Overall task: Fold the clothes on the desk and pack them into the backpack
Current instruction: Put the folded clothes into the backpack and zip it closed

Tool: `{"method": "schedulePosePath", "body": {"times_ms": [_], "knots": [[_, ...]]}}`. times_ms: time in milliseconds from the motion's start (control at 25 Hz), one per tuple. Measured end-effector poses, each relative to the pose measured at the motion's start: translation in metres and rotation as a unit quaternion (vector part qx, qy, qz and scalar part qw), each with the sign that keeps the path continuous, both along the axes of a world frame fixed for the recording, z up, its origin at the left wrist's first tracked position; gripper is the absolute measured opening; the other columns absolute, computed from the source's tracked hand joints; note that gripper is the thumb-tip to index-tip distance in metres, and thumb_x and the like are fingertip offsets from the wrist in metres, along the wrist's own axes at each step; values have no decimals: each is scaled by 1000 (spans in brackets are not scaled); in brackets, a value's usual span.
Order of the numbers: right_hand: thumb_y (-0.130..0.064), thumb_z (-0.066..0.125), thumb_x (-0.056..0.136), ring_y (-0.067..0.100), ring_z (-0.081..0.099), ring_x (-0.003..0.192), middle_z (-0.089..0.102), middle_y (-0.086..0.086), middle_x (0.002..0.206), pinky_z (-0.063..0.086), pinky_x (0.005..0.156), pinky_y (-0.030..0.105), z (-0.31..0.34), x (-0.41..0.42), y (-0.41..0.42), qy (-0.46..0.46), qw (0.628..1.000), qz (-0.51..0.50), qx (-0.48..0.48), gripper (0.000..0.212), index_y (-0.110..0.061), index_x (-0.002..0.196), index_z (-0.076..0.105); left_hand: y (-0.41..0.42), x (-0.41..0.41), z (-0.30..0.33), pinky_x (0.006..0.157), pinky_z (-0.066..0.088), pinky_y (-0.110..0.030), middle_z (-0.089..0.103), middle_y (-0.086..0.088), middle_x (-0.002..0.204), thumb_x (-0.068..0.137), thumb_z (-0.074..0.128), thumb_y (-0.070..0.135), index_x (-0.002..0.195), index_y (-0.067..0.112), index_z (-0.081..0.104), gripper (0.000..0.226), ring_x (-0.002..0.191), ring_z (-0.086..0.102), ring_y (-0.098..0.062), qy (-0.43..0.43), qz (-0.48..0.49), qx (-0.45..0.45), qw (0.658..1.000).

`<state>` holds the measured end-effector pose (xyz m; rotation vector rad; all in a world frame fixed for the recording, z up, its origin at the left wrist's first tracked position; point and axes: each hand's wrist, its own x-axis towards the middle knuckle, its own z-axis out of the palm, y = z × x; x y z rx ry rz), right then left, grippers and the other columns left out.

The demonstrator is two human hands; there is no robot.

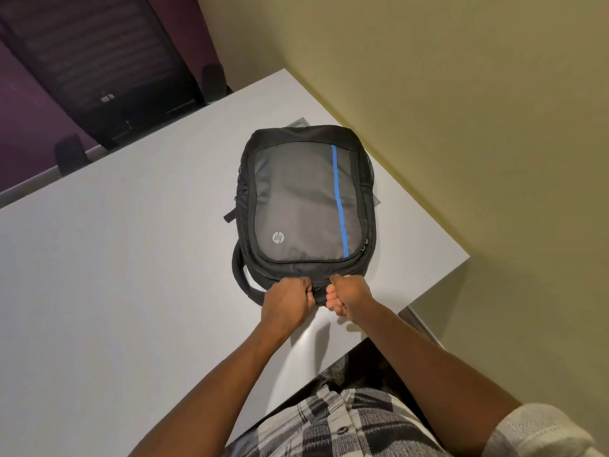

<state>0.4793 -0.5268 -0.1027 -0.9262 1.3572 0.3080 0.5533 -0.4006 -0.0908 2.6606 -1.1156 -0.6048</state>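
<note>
"hp" roundel (inverted) — backpack (306, 199)

I note a white table (131, 258) set into a corner, its right edge against a plain yellowish wall (461, 94). Beyond its far edge stand a purple wall (23, 127) and a dark slatted panel (99, 54). Lighting is dim and warm.

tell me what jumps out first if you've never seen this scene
The black and grey backpack with its blue stripe lies flat near the right end of the white desk. Both hands meet at its near edge: the left hand and right hand are clenched side by side on the dark fabric there. No loose clothes show on the desk.
</note>
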Motion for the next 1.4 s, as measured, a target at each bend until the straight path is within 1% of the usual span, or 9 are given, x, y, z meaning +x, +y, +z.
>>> {"method": "schedulePosePath", "body": {"times_ms": [160, 320, 400, 480, 560, 640, 760, 1080, 1400], "knots": [[-16, 45, 102, 14, 33, 39, 38, 4, 57, 23, 43, 20, -5, -4, -2, -7, 999, -34, -39, 40, -15, 62, 41, 33, 32, 9, 62, 34, -30, 68, -3, 85, 93, 51, 25, 85, 18, 62, 15, 71, 53, -21, -12, -1, 30, 999], [-20, 47, 103, 17, 41, 38, 46, 8, 59, 33, 42, 20, -4, -7, -4, -27, 996, -53, -61, 38, -10, 66, 49, 67, 68, 19, 61, 34, -29, 67, 1, 82, 92, 54, 27, 82, 21, 62, 15, 75, 60, -23, -19, 2, 39, 999], [-33, 50, 99, 27, 57, 53, 59, 11, 65, 48, 51, 29, -4, -6, 1, 11, 985, 57, -165, 39, -6, 72, 58, 68, 77, 23, 60, 32, -29, 66, 2, 84, 92, 53, 28, 83, 21, 63, 15, 75, 59, -22, -38, -25, 36, 998], [-43, 52, 94, 33, 65, 83, 68, 11, 86, 52, 74, 37, 0, -1, 16, 68, 905, 254, -336, 39, -8, 86, 66, 66, 78, 25, 56, 28, -28, 64, 3, 86, 91, 52, 26, 85, 20, 64, 15, 72, 54, -19, -59, -47, 32, 997], [-36, 59, 92, 28, 58, 93, 64, 7, 94, 43, 77, 35, 11, 14, 42, -7, 821, 356, -446, 24, -12, 90, 62, 66, 76, 26, 55, 26, -28, 61, 2, 87, 92, 51, 25, 84, 18, 63, 16, 71, 48, -18, -71, -51, 31, 996], [-29, 67, 85, 27, 53, 95, 59, 5, 100, 39, 77, 37, 13, 31, 68, -83, 749, 423, -503, 19, -15, 95, 59, 67, 73, 26, 58, 28, -29, 60, 0, 86, 92, 51, 25, 81, 18, 60, 15, 70, 46, -19, -69, -55, 25, 996], [-32, 68, 89, 28, 54, 101, 60, 4, 105, 37, 81, 40, 6, 52, 78, -45, 674, 496, -546, 21, -18, 101, 58, 67, 77, 29, 59, 29, -30, 62, 0, 86, 91, 51, 26, 76, 23, 53, 15, 71, 52, -21, -83, -71, 37, 993], [-24, 57, 97, 24, 56, 101, 67, -1, 100, 28, 77, 37, 14, 58, 71, 41, 648, 525, -551, 15, -28, 84, 50, 72, 126, 27, 61, 35, -31, 68, -3, 91, 92, 51, 25, 87, 18, 66, 18, 84, 66, -31, -122, -101, 70, 985], [-23, 55, 99, 23, 56, 95, 65, -2, 97, 25, 75, 35, 18, 55, 74, 59, 644, 520, -558, 13, -26, 87, 52, 55, 191, 28, 58, 33, -30, 56, -1, 74, 89, 55, 13, 71, 18, 56, 18, 69, 57, -27, -177, -106, 92, 974]]}}
